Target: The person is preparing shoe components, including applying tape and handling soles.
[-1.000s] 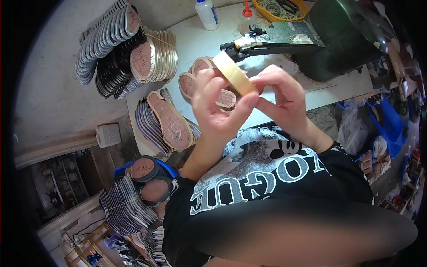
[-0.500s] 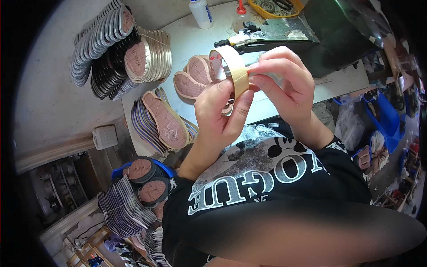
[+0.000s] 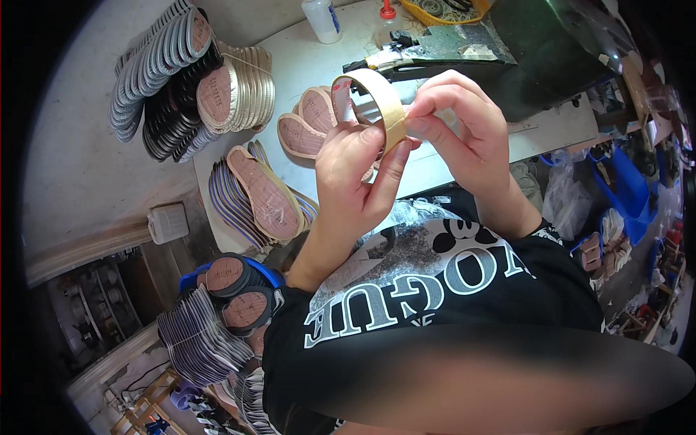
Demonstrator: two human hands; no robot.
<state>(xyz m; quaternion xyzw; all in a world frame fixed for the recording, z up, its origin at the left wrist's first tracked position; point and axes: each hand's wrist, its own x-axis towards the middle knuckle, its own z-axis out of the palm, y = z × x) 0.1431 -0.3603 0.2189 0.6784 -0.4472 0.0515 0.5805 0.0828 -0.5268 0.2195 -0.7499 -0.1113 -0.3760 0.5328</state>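
A roll of cream masking tape [image 3: 391, 109] is held up above the table's front part. My left hand [image 3: 355, 170] is closed on it, with the thumb and fingers on its lower side. At the tape's right edge, my right hand [image 3: 467, 130] pinches with thumb and forefinger; whether a loose tape end lies between them is too small to make out. Behind the left hand, pinkish-brown insoles [image 3: 301, 136] lie on the table, partly hidden by the hand and the roll.
Bundled stacks of insoles [image 3: 235, 90] stand at the table's left, with a fanned stack [image 3: 264, 196] nearer me. A dark green machine [image 3: 558, 58] takes up the far right. Beyond are a white bottle [image 3: 321, 20], a red-capped bottle [image 3: 389, 29] and a yellow basket [image 3: 475, 13].
The whole view has shifted slightly. Both hands keep the tape roll in nearly the same place, and the roll is turned a little, its opening showing more.
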